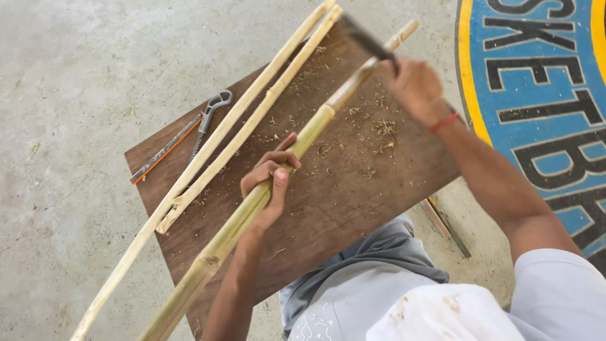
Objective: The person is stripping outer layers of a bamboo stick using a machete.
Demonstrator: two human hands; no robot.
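Grey-clothed lap fills the bottom edge, above rough pale concrete floor. On it lies a brown board strewn with shavings. Left hand is wrapped closed around a green bamboo pole slanting across the board. Right hand grips a dark blade set against the pole's far end. Two pale split strips lie alongside; pliers and an orange-edged tool rest beyond them. Blue-yellow painted lettering marks the floor at right.

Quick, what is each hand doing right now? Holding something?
Left hand: closed around the thick bamboo pole, holding it on the wooden board.
Right hand: closed on the handle of a dark blade set against the pole.
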